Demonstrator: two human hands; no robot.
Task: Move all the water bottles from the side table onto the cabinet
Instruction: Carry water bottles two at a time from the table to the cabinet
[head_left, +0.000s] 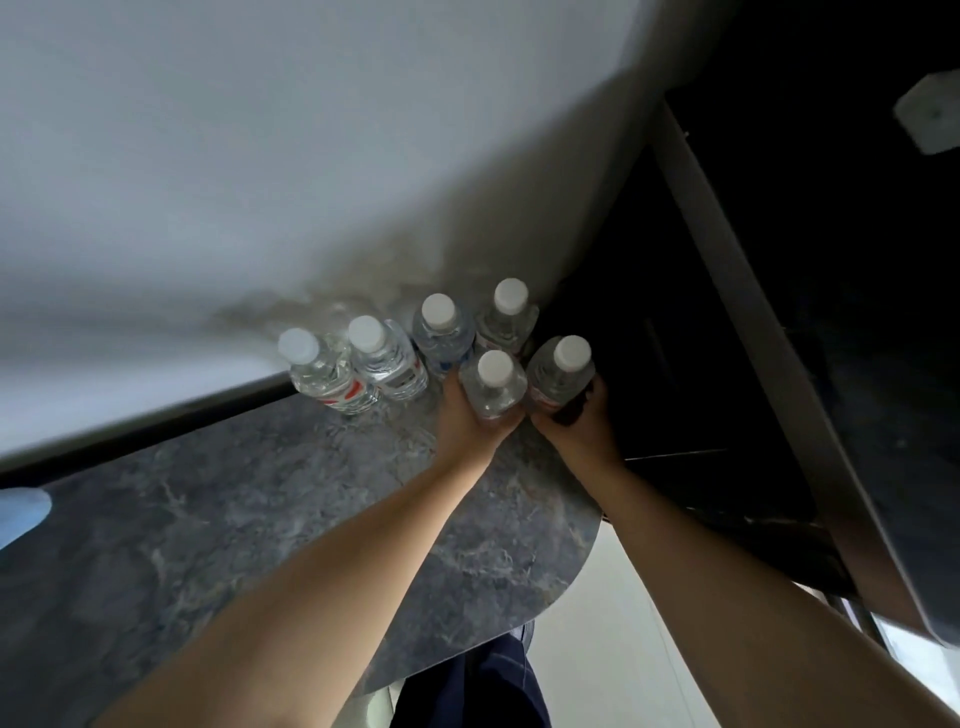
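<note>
Several clear water bottles with white caps stand upright in the far right corner of a grey marble-patterned top (208, 545), close to the white wall. My left hand (467, 421) is wrapped around one bottle (493, 384) in the front row. My right hand (582, 426) grips another bottle (563, 371) at the top's right edge. Behind them stand two bottles (441, 327) (509, 312). To the left, two more bottles (384, 358) (322, 374) show red on their labels.
A white wall (260, 156) rises just behind the bottles. To the right lies a dark recess with a pale slanted rail (753, 312). A pale blue object (21, 512) sits at the left edge. Light floor (613, 639) and my dark trouser leg show below.
</note>
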